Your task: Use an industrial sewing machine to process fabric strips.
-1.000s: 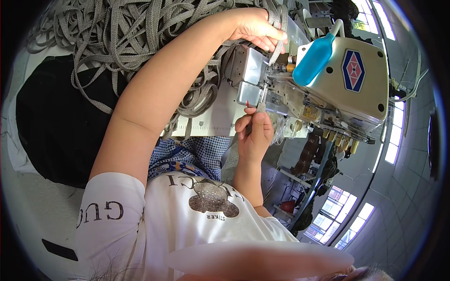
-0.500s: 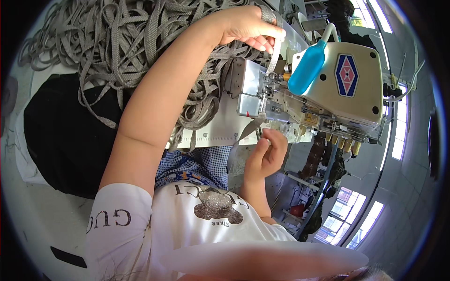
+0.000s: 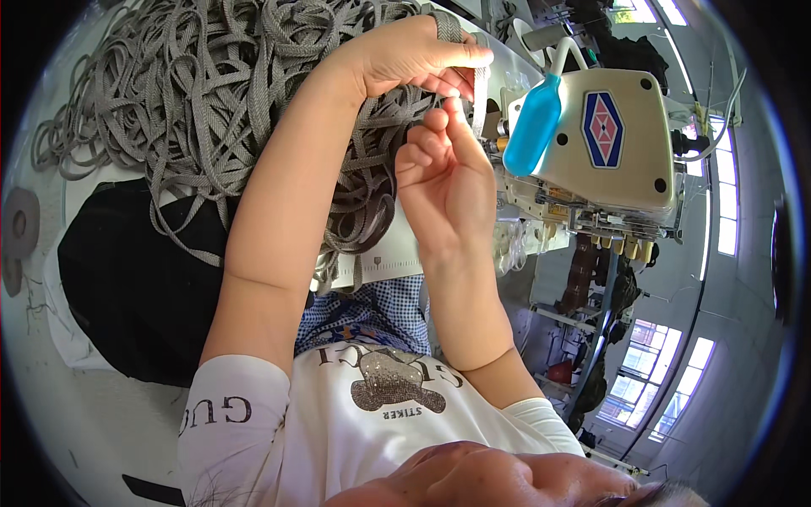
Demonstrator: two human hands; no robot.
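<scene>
1. Since the earlier frame the right hand point(image 3: 443, 173) has risen from below the sewing machine point(image 3: 604, 148) to meet the left hand point(image 3: 414, 55).
2. Grey webbing strap point(image 3: 481, 89): hangs at the machine's left end, pinched by the left hand's fingers.
3. Right hand: half open, fingertips at the strap; grip cannot be told.
4. Strap heap point(image 3: 211, 101): covers the table's far left.

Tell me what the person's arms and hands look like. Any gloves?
No gloves. The left hand and right hand are bare, and so are both forearms. Short white sleeves cover only the upper arms; the left one has dark lettering. No watch shows.
</scene>
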